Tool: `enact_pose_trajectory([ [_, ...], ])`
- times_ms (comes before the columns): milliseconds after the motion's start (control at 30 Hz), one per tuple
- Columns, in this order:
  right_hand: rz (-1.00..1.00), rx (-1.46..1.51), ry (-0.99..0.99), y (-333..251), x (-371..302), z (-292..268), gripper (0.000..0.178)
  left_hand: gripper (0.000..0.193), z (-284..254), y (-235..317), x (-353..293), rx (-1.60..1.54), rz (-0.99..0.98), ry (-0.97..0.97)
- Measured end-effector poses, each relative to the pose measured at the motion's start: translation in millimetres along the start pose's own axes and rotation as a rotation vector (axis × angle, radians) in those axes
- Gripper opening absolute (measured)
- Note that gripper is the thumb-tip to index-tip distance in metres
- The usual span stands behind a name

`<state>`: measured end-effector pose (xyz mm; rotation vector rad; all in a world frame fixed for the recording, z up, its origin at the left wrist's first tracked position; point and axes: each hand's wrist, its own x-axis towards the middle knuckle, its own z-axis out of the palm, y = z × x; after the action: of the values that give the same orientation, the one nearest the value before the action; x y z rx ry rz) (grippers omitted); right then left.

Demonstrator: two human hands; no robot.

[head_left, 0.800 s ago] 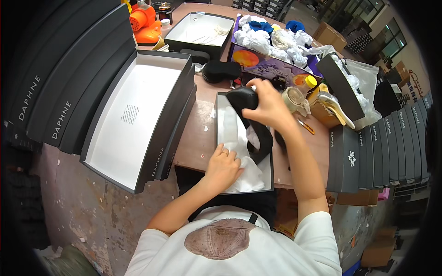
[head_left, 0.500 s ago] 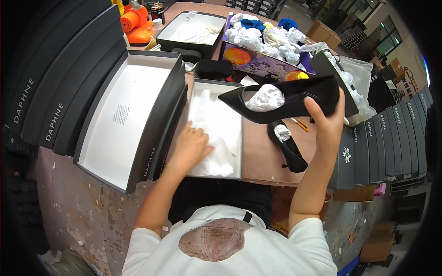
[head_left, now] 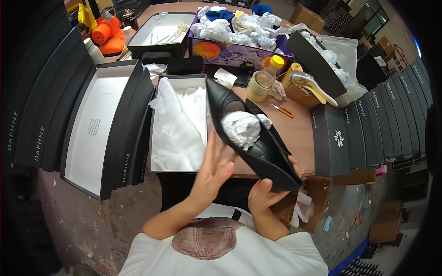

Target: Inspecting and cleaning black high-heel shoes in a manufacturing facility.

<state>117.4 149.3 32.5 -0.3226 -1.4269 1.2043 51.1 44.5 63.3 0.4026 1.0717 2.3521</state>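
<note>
A black pointed pump (head_left: pixel 269 162) is tilted in front of me, its toe pointing up and left, with a wad of crumpled white paper (head_left: pixel 241 129) stuffed inside. My right hand (head_left: pixel 267 195) grips it around the heel end. Beside its left edge is my left hand (head_left: pixel 212 172), fingers stretched and thumb apart; whether it touches the shoe I cannot tell. A second black shoe (head_left: pixel 276 135) lies on the table, partly hidden behind the held one. To the left, an open shoebox (head_left: pixel 184 80) holds loose white tissue paper (head_left: pixel 177 126).
An empty shoebox (head_left: pixel 103 110) leans against dark boxes at left; more boxes (head_left: pixel 375 126) line the right. Beyond are a purple carton (head_left: pixel 225 57) of crumpled paper, a yellow-capped bottle (head_left: pixel 262 83), a brush (head_left: pixel 313 85) and an orange cutter (head_left: pixel 283 110).
The pump has come down toward me and turned, its toe now pointing up. My left hand has left the tissue paper and moved to the shoe's side. The tissue lies more spread out.
</note>
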Motion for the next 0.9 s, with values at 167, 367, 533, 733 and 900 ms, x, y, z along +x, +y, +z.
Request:
enact_pose_trajectory([
  [167,-0.006,0.066,-0.462,-1.1,-16.3,-37.5,0.058,0.088,23.1,-22.3,13.3,-0.375,-0.294,0.095],
  [367,-0.234,-0.61,-0.82,-21.4,80.7,-32.8,0.03,0.092,1.2,-73.5,10.4,0.36,0.082,0.121],
  [533,-0.363,-0.887,-1.16,10.0,86.1,1.7,0.048,0.097,10.4,-90.9,1.5,0.53,0.15,0.097],
  [733,-0.201,-0.663,-1.14,16.4,94.0,-2.9,0.046,0.096,-9.0,-98.4,4.4,0.557,0.124,0.134],
  [900,-0.185,-0.775,-0.698,14.5,162.5,-7.8,0.039,0.092,-3.8,-92.1,24.2,0.069,-0.221,0.322],
])
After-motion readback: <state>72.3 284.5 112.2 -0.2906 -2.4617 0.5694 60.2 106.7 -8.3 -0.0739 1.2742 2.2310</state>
